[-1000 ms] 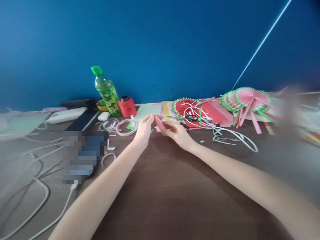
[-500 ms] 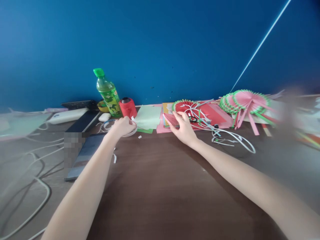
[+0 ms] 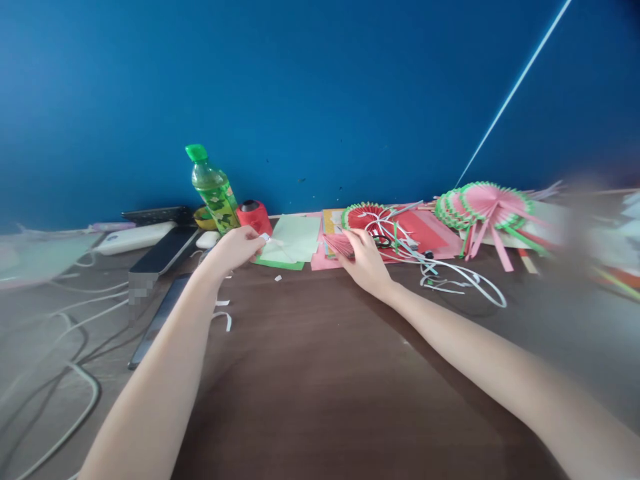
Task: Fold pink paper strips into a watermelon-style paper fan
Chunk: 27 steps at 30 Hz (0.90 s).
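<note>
My left hand [image 3: 235, 250] is closed in a pinch, with a small white tab [image 3: 265, 237] at its fingertips. A faint, blurred translucent shape trails from the tab over the pale green paper [image 3: 300, 233]; I cannot make out what it is. My right hand [image 3: 367, 263] grips a pleated pink paper [image 3: 338, 244] between thumb and fingers, low over the colored sheets. Just behind that hand lie a red pleated paper fan with a green edge [image 3: 356, 217] and black-handled scissors [image 3: 383, 241], partly covered by white cords.
A green-capped bottle [image 3: 215, 190] and a red object with a dark top [image 3: 253, 217] stand against the blue wall. Pink-and-green paper fans [image 3: 493, 203] lie to the right. Left are a phone [image 3: 163, 320], a white device [image 3: 135, 238] and loose cables [image 3: 83, 387]. White scraps [image 3: 227, 320] dot the brown table.
My left hand has moved slightly left and up, and the clear ring seen beneath its fingers no longer shows there. My right hand stays on the pleated pink paper.
</note>
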### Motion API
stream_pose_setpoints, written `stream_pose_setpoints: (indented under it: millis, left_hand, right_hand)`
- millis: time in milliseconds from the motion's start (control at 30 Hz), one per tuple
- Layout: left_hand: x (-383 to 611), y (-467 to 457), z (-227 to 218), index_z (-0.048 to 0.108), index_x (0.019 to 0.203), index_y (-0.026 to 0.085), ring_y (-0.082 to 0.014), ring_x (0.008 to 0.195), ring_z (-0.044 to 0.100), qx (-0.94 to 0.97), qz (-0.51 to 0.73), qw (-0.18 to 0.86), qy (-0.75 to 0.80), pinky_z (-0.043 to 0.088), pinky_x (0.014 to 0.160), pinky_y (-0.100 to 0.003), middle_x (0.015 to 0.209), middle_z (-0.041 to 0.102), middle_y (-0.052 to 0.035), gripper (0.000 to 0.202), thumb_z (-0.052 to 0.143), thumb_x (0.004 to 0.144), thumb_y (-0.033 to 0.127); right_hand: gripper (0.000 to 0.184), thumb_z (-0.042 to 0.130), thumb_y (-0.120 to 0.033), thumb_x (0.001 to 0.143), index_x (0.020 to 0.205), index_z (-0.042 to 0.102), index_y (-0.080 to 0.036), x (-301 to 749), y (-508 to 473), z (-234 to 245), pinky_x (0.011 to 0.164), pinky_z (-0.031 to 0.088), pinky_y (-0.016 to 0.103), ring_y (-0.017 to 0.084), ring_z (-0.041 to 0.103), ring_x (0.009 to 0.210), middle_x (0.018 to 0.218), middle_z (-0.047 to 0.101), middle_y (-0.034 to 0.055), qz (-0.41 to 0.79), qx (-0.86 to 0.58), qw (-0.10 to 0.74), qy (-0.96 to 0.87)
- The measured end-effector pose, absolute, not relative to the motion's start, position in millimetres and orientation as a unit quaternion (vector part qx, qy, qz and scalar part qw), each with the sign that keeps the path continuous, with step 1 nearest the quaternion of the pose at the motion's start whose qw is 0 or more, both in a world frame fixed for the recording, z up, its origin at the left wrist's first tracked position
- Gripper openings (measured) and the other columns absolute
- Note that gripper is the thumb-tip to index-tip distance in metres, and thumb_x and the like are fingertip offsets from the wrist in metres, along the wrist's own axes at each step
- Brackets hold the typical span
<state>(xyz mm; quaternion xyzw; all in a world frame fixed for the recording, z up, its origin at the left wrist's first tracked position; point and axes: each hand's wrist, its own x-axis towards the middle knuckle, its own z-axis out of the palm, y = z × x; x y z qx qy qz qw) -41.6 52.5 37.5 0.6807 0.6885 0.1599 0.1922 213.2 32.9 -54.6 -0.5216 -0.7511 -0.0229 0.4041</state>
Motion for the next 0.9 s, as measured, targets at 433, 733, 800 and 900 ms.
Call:
stream_pose_setpoints:
  millis: [433, 733, 800, 900]
  left_hand:
    - [-26.6, 48.8, 19.8, 0.055, 0.094, 0.019, -0.027, 0.085, 0.06, 0.739, 0.046, -0.035, 0.672, 0.041, 0.069, -0.033, 0.089, 0.065, -0.0099, 0.025, 0.039, 0.08, 0.033]
    - [-1.5, 35.7, -0.1, 0.052, 0.107, 0.011, -0.0322, 0.103, 0.05, 0.71, 0.075, -0.165, 0.68, 0.041, 0.081, -0.041, 0.108, 0.055, -0.0169, 0.034, 0.045, 0.082, 0.034]
    - [10.7, 31.3, -6.0, 0.054, 0.103, 0.014, -0.0291, 0.101, 0.049, 0.749, 0.115, -0.167, 0.631, 0.041, 0.081, -0.039, 0.105, 0.056, -0.0137, 0.026, 0.042, 0.083, 0.025]
    - [26.5, 26.4, -19.9, 0.055, 0.103, 0.017, -0.0248, 0.1, 0.05, 0.851, 0.141, -0.096, 0.497, 0.04, 0.085, -0.037, 0.109, 0.056, -0.0105, 0.025, 0.039, 0.084, 0.019]
  right_hand:
    - [0.046, 0.047, -0.045, 0.085, 0.121, 0.055, -0.017, 211.4, 28.4, -49.8, 0.099, 0.037, 0.046, 0.029, 0.041, 0.125, 0.134, 0.047, 0.012, -0.009, -0.544, 0.319, -0.776]
    - [0.038, 0.042, -0.027, 0.088, 0.122, 0.055, -0.016, 213.2, 29.5, -45.9, 0.096, 0.038, 0.048, 0.032, 0.041, 0.123, 0.137, 0.044, 0.012, -0.03, -0.572, 0.311, -0.759]
    - [0.036, 0.043, -0.02, 0.086, 0.119, 0.056, -0.016, 216.2, 31.4, -45.4, 0.09, 0.041, 0.048, 0.031, 0.047, 0.113, 0.128, 0.051, 0.0132, -0.042, -0.58, 0.323, -0.747]
    - [0.028, 0.048, -0.02, 0.083, 0.108, 0.061, -0.017, 220.5, 33.4, -42.9, 0.08, 0.043, 0.045, 0.031, 0.051, 0.1, 0.111, 0.057, 0.0131, -0.078, -0.593, 0.321, -0.734]
